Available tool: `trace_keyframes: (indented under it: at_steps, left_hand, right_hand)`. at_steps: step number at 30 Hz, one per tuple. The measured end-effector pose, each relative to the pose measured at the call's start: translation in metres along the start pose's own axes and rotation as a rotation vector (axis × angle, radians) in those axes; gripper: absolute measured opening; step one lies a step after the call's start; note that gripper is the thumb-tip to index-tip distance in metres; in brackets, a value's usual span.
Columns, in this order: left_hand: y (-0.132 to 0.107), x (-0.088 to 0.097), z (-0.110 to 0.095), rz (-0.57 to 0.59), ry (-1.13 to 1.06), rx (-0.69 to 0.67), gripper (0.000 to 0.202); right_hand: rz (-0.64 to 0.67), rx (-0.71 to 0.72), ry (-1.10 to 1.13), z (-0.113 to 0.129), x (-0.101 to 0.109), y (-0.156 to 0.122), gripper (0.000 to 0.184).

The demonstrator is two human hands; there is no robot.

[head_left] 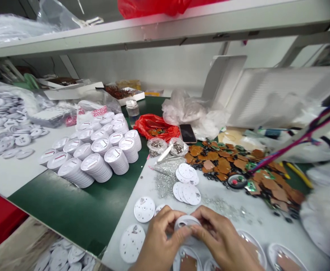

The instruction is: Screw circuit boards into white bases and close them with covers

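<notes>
Showing a round white plastic disc (187, 224) held between curled fingers of the left hand (159, 236) and right hand (219, 237) (neither hand nearer).

Held disc (187, 224): white plastic, smooth, slightly glossy
Disc stacks (96, 167): white plastic, smooth
Bag (156, 127): red plastic film, glossy, crinkled
Bench mat (69, 203): green, smooth, matt
Phone (187, 133): dark glass, glossy
Brown pieces (220, 162): matt, rough-looking
</notes>
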State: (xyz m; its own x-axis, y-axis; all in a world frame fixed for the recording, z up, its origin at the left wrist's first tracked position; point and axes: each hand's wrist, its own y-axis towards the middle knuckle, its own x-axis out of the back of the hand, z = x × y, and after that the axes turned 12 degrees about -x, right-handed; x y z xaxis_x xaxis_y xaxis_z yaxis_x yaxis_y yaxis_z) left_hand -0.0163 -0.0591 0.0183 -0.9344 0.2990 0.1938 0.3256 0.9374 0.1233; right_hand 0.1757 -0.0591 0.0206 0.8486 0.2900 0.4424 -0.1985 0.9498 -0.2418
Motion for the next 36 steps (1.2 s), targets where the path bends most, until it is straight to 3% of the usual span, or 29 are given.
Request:
trace_keyframes:
  at_steps: [5, 9, 13, 16, 19, 24, 28, 31, 34, 36]
  left_hand:
    - [0.0, -0.006, 0.003, -0.113, 0.084, -0.042, 0.023]
    - [-0.001, -0.014, 0.01, -0.198, 0.104, -0.049, 0.024]
    - [0.003, -0.013, 0.013, -0.089, 0.171, 0.025, 0.018]
    - [0.01, -0.012, 0.014, 0.008, 0.318, 0.068, 0.014]
    - [0.016, -0.015, 0.017, 0.095, 0.523, -0.014, 0.016]
    - [0.018, -0.019, 0.022, 0.186, 0.713, -0.077, 0.018]
    - [0.014, -0.008, 0.017, 0.078, 0.515, -0.12, 0.024]
    - [0.015, 0.004, 0.007, -0.037, 0.245, -0.025, 0.032]
    - [0.017, 0.01, -0.001, 0.012, -0.092, 0.102, 0.035]
    - [0.013, 0.008, -0.003, 0.007, -0.255, 0.167, 0.034]
  right_hand:
    - [-0.034, -0.071, 0.074, 0.0, -0.014, -0.003, 0.016]
    - [-0.089, -0.062, -0.075, -0.007, -0.022, -0.007, 0.021]
    - [-0.1, -0.004, -0.244, -0.018, -0.013, -0.002, 0.013]
    - [-0.212, 0.182, -0.417, -0.026, 0.005, 0.013, 0.018]
    - [-0.361, 0.273, -0.541, -0.031, 0.019, 0.035, 0.027]
    - [-0.44, 0.302, -0.662, -0.031, 0.018, 0.059, 0.033]
    - [-0.446, 0.377, -0.676, -0.027, 0.021, 0.052, 0.042]
    - [-0.37, 0.512, -0.673, -0.017, 0.027, 0.035, 0.045]
    - [-0.283, 0.701, -0.724, -0.01, 0.029, 0.014, 0.033]
    - [-0.326, 0.71, -0.767, -0.013, 0.025, 0.001, 0.032]
